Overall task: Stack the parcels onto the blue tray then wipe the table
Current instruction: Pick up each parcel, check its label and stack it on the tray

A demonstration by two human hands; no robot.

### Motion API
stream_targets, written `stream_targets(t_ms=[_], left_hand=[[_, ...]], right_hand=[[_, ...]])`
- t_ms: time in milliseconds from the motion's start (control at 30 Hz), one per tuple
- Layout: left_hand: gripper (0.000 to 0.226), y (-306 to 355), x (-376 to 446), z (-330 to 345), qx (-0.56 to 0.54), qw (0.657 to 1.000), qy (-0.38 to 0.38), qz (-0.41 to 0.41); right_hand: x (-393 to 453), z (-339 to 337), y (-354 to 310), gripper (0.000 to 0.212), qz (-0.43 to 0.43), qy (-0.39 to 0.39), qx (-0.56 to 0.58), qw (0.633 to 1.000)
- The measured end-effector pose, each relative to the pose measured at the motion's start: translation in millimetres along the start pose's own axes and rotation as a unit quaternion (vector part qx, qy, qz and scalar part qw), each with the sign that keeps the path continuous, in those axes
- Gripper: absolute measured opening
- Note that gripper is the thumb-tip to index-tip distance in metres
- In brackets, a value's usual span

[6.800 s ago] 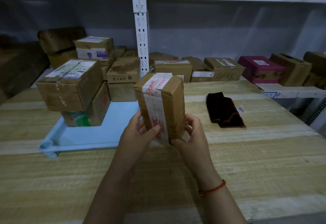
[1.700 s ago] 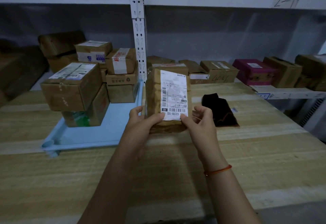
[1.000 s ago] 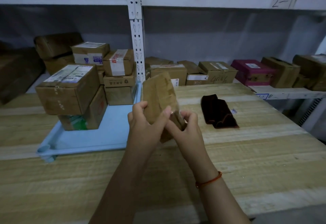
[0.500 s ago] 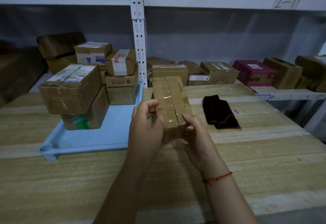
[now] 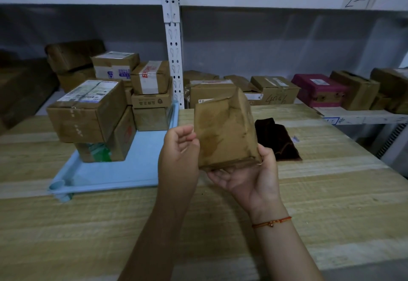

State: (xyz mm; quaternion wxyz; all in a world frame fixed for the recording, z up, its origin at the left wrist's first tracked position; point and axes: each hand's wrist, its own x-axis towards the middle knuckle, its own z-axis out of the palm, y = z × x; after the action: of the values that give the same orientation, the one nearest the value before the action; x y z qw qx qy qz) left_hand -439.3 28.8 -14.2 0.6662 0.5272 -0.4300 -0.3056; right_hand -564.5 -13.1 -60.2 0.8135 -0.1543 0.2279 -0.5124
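We're in a dim storeroom, white metal shelving [image 5: 174,37] across the back and a long pale wooden table [image 5: 320,203] filling the foreground. Out on the table's left sits the blue tray [image 5: 123,174], and it's already carrying a load: a big labelled box [image 5: 88,112] perched crookedly on another, plus a taller stack of smaller boxes [image 5: 151,95] at the far corner, the top one tilted. The near half of the tray is bare blue. More cartons [image 5: 276,90] and a magenta box [image 5: 318,89] line the low shelf behind; whether those count toward the job, I can't say.

Centre stage, a flat brown taped parcel [image 5: 225,132] is up off the table, just right of the tray. The right hand [image 5: 249,179] cradles it from below, palm up, fingers spread under its near edge, thumb against the right side. The left hand [image 5: 180,148] steadies the left side, fingers loosely curled, thumb touching the edge.

Smallest of all, the dark cloth [image 5: 276,141] lies folded just behind the parcel.

So: stacking looks well along, this parcel not yet placed, wiping not yet begun.
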Motion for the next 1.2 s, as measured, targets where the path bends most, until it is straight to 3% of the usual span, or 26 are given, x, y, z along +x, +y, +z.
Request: stream_targets(t_ms=[400, 567, 667, 767, 867, 900, 1000, 1200], left_hand=[[0.020, -3.1, -1.5, 0.4, 0.028, 0.999, 0.000, -0.021], [0.017, -1.3, -2.7, -0.3, 0.049, 0.998, -0.019, -0.021], [0.015, 4.4, -4.8, 0.2, 0.048, 0.997, -0.045, -0.035], [0.036, 2.7, -3.5, -2.0, 0.062, 0.994, -0.076, -0.046], [0.076, -1.0, -0.6, -5.0, 0.155, 0.984, -0.077, -0.038], [0.078, -1.1, -0.1, -5.6, 0.166, 0.983, -0.074, -0.036], [0.056, -2.8, 2.2, -6.4, 0.178, 0.982, -0.063, -0.020], [0.046, -10.5, 7.8, -9.1, 0.177, 0.982, -0.059, -0.005]], right_hand=[[0.8, -3.4, -0.8, 0.077, 0.029, -0.008, 0.097, 0.995], [0.5, -2.3, -0.9, 0.072, 0.019, -0.011, 0.071, 0.997], [0.7, -4.1, -0.6, 0.059, -0.017, 0.016, 0.053, 0.998], [0.8, -10.1, -1.8, 0.049, -0.034, 0.025, 0.044, 0.998], [1.6, -13.7, -3.8, 0.052, -0.037, -0.004, 0.002, 0.999], [3.1, -15.2, -4.4, 0.050, -0.045, -0.009, -0.008, 0.999], [9.6, -20.5, -5.8, 0.038, -0.081, -0.007, -0.033, 0.996], [8.8, -18.7, -5.6, 0.032, -0.103, 0.055, -0.125, 0.985]])
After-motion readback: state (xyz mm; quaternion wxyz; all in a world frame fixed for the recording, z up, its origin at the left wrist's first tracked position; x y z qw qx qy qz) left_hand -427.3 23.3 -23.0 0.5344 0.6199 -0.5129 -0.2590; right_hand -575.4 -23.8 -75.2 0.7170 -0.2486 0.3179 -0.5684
